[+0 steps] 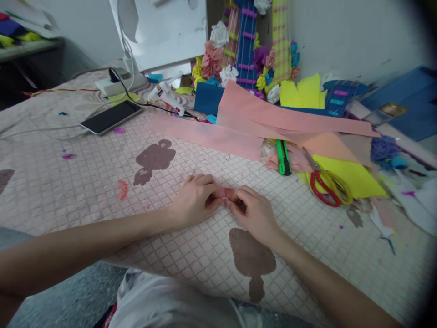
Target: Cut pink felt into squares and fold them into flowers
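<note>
Between my two hands is a small piece of pink paper (225, 191), mostly covered by the fingers. My left hand (196, 200) has its fingers curled and pinches the piece's left end. On the other side, my right hand (256, 212) pinches the right end between thumb and fingers. Both hands rest low over the quilted tablecloth (191, 248). Beyond them lies a long pink paper strip (208, 136). A green utility knife (283, 157) is to the right, with red-and-yellow-handled scissors (329, 187) beside it.
At the back left are a phone (112, 117), a white glue gun (167, 99) and a power strip (121, 82) with trailing cables. Pink sheets (273, 114) and yellow paper (355, 175) spread to the right. Decorated paper guitars (246, 45) with paper flowers (211, 59) stand behind.
</note>
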`<state>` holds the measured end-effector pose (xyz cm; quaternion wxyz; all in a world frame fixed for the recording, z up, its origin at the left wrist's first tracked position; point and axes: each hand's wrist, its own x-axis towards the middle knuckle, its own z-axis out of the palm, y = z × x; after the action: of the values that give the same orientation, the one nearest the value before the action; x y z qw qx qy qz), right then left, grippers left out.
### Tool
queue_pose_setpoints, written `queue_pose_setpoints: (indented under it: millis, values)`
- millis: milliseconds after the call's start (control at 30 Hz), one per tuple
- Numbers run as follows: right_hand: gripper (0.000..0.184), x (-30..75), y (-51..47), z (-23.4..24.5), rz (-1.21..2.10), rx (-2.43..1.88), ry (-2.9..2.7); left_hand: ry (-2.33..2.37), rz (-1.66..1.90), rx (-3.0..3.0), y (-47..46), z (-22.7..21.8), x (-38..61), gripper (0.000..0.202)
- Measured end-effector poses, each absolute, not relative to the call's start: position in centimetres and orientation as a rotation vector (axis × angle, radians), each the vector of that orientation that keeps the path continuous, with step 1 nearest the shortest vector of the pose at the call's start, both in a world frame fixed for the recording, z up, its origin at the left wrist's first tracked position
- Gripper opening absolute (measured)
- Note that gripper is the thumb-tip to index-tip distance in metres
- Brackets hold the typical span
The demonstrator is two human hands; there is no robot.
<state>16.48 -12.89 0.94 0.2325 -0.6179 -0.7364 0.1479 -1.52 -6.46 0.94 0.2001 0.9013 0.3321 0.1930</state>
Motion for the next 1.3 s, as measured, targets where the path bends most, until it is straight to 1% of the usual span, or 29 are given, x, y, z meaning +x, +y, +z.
queue_pose_setpoints:
  millis: [233, 333, 633, 767, 1000, 1300]
  values:
    - [0.013, 16.30, -13.11, 0.83, 0.321, -1.744, -2.076, 0.968, 0.536, 2.540, -6.46, 0.83, -1.42, 0.014]
    - [0.013, 16.31, -13.15, 0.70, 0.282, -1.765, -2.101, 0.956, 0.511, 2.531, -6.40, 0.79, -1.54, 0.018]
    - [0.013, 16.43, -13.10, 0.59, 0.322, -1.747, -2.081, 0.925, 0.511, 2.522, -6.46, 0.75, -1.76, 0.017]
    - [0.013, 16.43, -13.06, 0.52, 0.290, -1.755, -2.086, 0.943, 0.510, 2.521, -6.48, 0.67, -1.72, 0.013]
    - [0.014, 16.38, -13.06, 0.57, 0.295, -1.740, -2.060, 0.954, 0.534, 2.529, -6.54, 0.71, -1.63, 0.017]
    - [0.015, 16.25, -13.09, 0.46, 0.204, -1.781, -2.101, 0.977, 0.538, 2.570, -6.61, 0.58, -1.54, 0.016]
